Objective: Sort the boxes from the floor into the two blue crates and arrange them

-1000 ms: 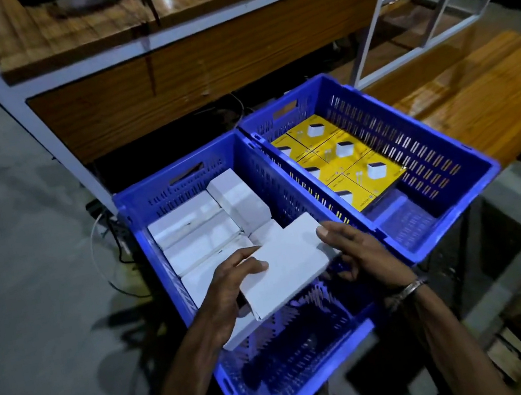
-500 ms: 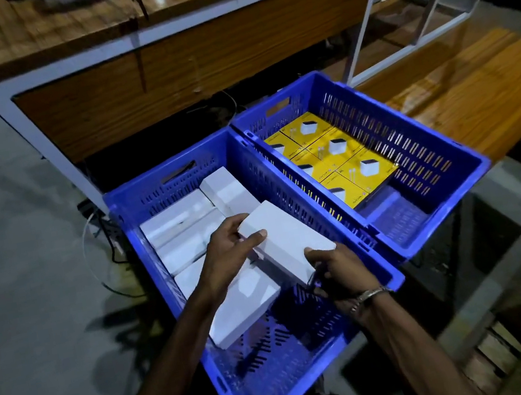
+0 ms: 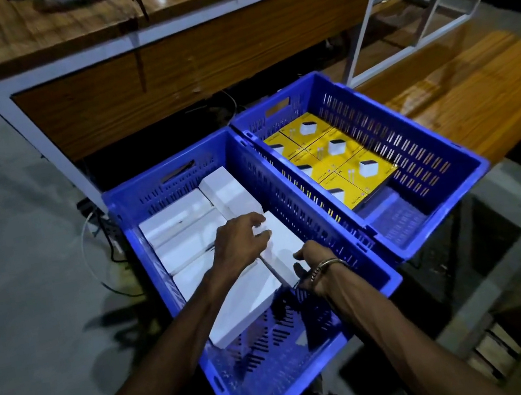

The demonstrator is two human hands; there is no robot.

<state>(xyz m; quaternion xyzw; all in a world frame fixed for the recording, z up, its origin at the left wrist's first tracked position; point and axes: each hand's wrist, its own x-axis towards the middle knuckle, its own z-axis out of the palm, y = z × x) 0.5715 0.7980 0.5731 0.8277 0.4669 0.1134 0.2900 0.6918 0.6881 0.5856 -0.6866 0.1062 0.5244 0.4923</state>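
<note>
Both hands, left hand (image 3: 240, 241) and right hand (image 3: 313, 266), closed on white box (image 3: 284, 249), now lowered into left crate (image 3: 315, 358), twelve o'clock slot.

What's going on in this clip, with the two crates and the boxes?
A person is packing boxes into two blue crates set side by side. The left crate holds white boxes, the right crate holds yellow boxes laid flat in a block. Both hands are in the left crate on one white box: the left hand presses on its far end, the right hand grips its near end, seating it beside the other white boxes. The near part of both crates is unfilled.
</note>
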